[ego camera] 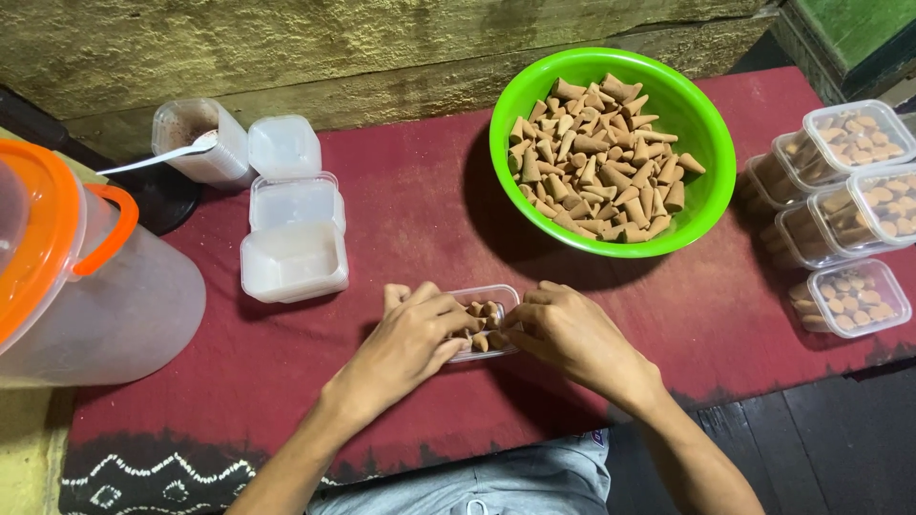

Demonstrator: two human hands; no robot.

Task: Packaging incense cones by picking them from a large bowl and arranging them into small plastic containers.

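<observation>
**Both hands at small clear box of cones**

The left hand (412, 334) and right hand (565, 329) meet over a small clear box (485, 324) on the red cloth (420, 219), just below the green bowl (613, 151) of brown cones. Fingers are curled narrow onto the box and the cones inside. Filled boxes (844, 195) stack at right; empty lids (294, 234) lie at left.
</observation>
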